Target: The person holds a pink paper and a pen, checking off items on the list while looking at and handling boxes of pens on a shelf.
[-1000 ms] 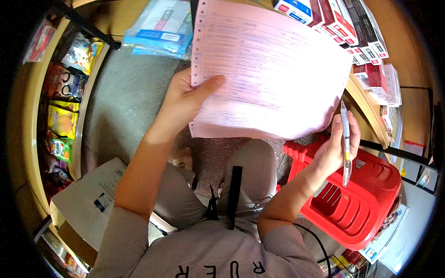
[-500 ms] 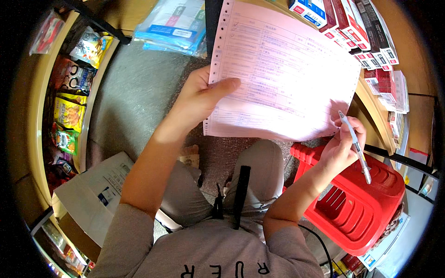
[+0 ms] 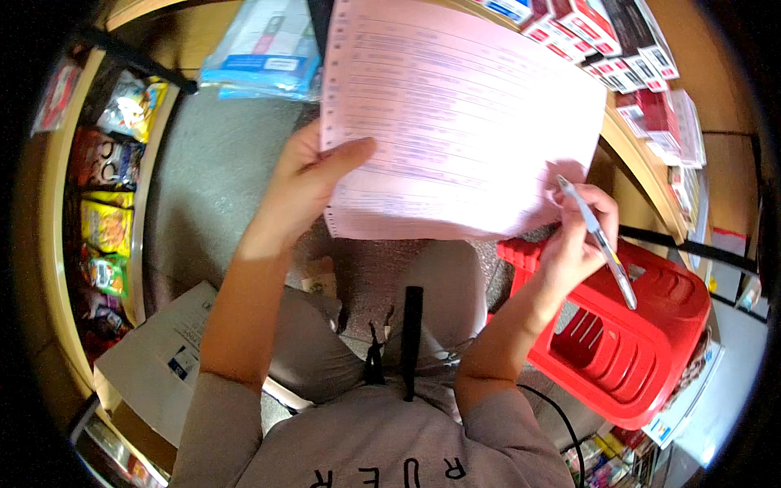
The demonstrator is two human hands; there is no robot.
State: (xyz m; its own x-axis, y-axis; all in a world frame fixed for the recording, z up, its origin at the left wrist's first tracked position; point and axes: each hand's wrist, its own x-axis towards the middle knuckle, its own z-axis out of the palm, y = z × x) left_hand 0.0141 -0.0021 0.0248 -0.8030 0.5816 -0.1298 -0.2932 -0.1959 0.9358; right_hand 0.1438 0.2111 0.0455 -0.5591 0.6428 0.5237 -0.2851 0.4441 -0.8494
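Observation:
A pink printed form (image 3: 447, 122) with punched holes down its left edge is held up in front of me. My left hand (image 3: 313, 175) grips its lower left edge, thumb lying on the front and the fingers hidden behind. At the lower right corner of the sheet is my right hand (image 3: 582, 232), with a white and clear pen (image 3: 598, 236) between its fingers. The pen slants, its lower end pointing down toward the right. Some right-hand fingers meet the paper's corner; whether they pinch it I cannot tell.
A red plastic basket (image 3: 643, 342) stands at my right, below that hand. Small boxes (image 3: 602, 32) line the shelf at the far right. Snack bags (image 3: 106, 228) fill a shelf on the left, above a cardboard box (image 3: 163, 358). Blue plastic packets (image 3: 268, 57) lie at the back.
The form and both hands have shifted left in the picture, as have the shelves at the back. The grip on form and pen looks the same.

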